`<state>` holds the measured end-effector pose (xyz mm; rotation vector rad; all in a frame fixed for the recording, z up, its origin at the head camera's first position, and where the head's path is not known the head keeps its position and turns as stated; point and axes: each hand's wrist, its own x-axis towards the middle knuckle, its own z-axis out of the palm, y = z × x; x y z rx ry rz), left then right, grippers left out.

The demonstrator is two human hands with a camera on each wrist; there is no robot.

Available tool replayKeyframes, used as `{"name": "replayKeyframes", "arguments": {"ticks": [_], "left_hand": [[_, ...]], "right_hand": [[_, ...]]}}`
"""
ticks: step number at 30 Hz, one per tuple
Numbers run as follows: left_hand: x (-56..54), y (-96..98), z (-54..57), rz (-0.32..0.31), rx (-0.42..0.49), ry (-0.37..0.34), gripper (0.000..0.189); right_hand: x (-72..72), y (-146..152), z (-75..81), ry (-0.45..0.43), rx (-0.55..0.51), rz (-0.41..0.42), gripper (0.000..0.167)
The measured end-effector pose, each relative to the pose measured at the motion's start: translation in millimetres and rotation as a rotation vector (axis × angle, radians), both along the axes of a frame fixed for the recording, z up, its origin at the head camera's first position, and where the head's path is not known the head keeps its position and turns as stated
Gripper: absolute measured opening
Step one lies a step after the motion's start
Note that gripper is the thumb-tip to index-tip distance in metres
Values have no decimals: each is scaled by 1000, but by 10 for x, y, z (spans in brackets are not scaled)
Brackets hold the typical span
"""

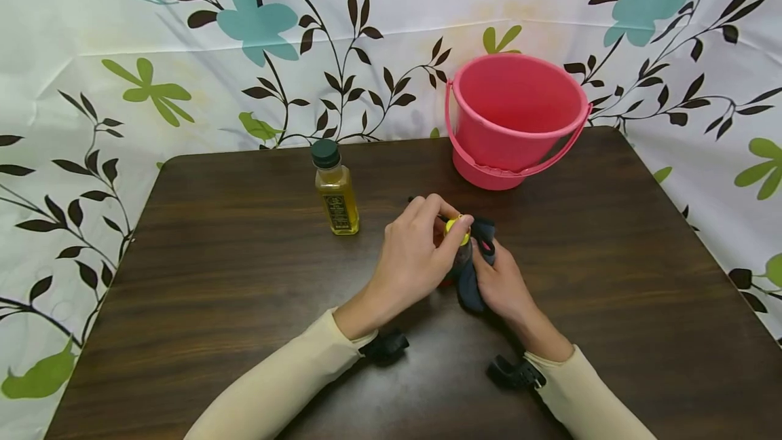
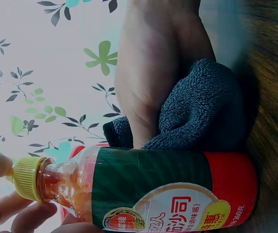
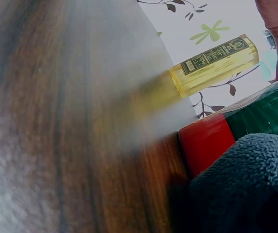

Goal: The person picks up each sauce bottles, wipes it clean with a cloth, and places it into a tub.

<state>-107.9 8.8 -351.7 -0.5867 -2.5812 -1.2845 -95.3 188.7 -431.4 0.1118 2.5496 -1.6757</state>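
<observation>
A tomato ketchup bottle (image 2: pixel 153 194) with a green and red label stands upright on the table. My left hand (image 1: pixel 408 253) pinches its yellow cap (image 2: pixel 26 178) from above, with thumb and fingers around the cap. Bunched in my right hand (image 1: pixel 506 287) is a dark grey-blue towel (image 2: pixel 197 111), pressed against the bottle's side. In the right wrist view the towel (image 3: pixel 251 162) covers part of the bottle's red base (image 3: pixel 207 143). My hands hide most of the bottle in the head view.
A glass bottle of yellow oil (image 1: pixel 337 199) with a dark green cap stands left of my hands. Behind them, near the table's back edge, is a pink bucket (image 1: pixel 497 155) with its handle lowered. A patterned curtain (image 1: pixel 208 100) hangs behind the dark wooden table (image 1: pixel 244 277).
</observation>
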Motion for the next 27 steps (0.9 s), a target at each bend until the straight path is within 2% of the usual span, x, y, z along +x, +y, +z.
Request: {"name": "replayKeyframes", "arguments": {"ticks": [7, 10, 14, 19, 27], "left_hand": [[-14, -7, -1, -10, 3, 8, 22], [-14, -3, 2, -16, 3, 9, 22], [-7, -2, 3, -20, -2, -1, 22], [11, -11, 16, -21, -8, -28, 22], [16, -24, 15, -22, -2, -32, 22]], "right_hand": [[-6, 2, 46, -87, -38, -32, 50], [10, 10, 86, -154, -125, -45, 55], [45, 5, 137, -213, -317, -30, 60], [109, -34, 219, -208, -502, 11, 53], [157, -47, 324, -112, -662, 53, 43]]}}
